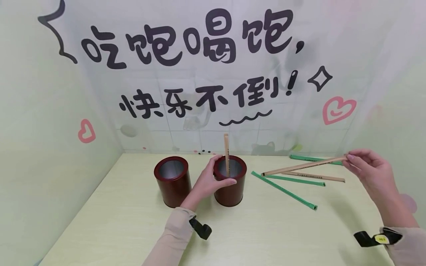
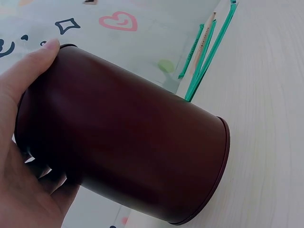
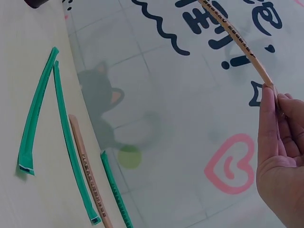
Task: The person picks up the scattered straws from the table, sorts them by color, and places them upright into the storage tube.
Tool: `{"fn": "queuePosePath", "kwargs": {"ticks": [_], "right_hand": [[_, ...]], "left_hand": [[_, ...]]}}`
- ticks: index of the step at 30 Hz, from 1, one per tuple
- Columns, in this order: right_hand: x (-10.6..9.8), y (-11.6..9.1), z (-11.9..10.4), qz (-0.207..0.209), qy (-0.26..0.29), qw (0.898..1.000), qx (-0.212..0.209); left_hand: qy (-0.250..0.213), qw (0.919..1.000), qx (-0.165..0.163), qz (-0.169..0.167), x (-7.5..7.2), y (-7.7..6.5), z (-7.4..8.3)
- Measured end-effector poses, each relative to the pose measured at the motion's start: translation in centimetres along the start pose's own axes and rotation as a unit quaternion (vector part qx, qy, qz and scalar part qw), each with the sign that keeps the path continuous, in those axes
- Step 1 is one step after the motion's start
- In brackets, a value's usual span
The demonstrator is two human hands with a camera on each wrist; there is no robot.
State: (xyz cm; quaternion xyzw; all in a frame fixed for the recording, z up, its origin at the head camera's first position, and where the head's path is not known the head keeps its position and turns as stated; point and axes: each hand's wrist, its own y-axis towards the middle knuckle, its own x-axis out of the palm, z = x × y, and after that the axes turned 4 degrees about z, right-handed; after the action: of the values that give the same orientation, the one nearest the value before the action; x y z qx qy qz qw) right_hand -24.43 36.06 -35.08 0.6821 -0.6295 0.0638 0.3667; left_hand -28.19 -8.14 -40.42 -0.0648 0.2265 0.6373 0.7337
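Note:
My left hand [image 1: 208, 181] grips the rim and side of a dark red can [image 1: 229, 195], thumb at the front, fingers around the far side. Out of that can sticks a brown paper-wrapped straw [image 1: 226, 146], nearly upright. To the right, my right hand [image 1: 374, 173] pinches one end of another brown paper-wrapped straw [image 3: 237, 40] between thumb and fingers. This straw is raised above the table, its free end pointing left toward the held can. The left wrist view shows the held can's side [image 2: 128, 133]; its opening is hidden there.
A second dark red can [image 1: 174, 191] stands open to the left. Right of the held can lie green wrapped straws [image 1: 287, 192] and a brown straw [image 1: 319, 176] on the pale table [image 1: 259, 236]. Behind rises a printed curtain [image 1: 199, 74] with black lettering.

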Motion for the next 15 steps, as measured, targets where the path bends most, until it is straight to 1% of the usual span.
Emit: {"fn": "queuePosePath", "kwargs": {"ticks": [3,8,15], "right_hand": [[1.0,-0.1,0.0,-0.010,0.008,1.000,-0.007],[2.4,-0.1,0.1,-0.026,-0.001,1.000,-0.016],[4.1,-0.1,0.2,-0.043,0.003,0.999,-0.022]], "left_hand": [[-0.001,1.0000,-0.001,-0.001,0.0,0.0,-0.1],[-0.003,1.0000,-0.001,0.000,0.0,0.0,0.0],[0.001,1.0000,0.004,-0.001,0.0,0.1,-0.1]]}}
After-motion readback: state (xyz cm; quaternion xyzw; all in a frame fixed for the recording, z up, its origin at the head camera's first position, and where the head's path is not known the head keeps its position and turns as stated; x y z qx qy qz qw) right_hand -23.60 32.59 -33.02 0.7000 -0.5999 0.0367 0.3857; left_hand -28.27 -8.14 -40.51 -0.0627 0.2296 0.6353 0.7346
